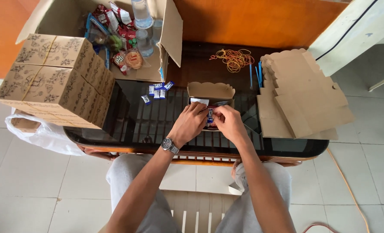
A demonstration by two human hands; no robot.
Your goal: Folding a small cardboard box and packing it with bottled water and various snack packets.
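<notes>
**Two hands at an open kraft box on a glass-topped table**

The glass table top (131,121), dark and reflective with wooden slats showing beneath, has a rounded front edge just ahead of the seated person's knees. Bare glass lies open to the left of the hands, between them and the stack of printed closed boxes (58,77), which overhangs the table's left end. To the right, a pile of flat die-cut cardboard blanks (304,99) with scalloped edges takes up most of the surface, leaving only a narrow strip beside the right hand.

The small open box (211,91), plain brown card with a scalloped lid standing up at the far side, sits at the centre of the table. The left hand (191,121), a wristwatch (170,145) on its wrist, has its fingers curled over the box's near edge. The right hand (230,123) is likewise curled, fingertips meeting those of the left over a small red and blue packet (210,117), which both hands pinch inside the box.

Behind, a large corrugated carton (166,47) with open flaps holds glossy snack packets and clear bottles. Small blue-and-white sachets (157,91) lie just left of the open box. A tangle of thin rubber bands (234,58) and some blue sticks (256,71) lie near the far edge.
</notes>
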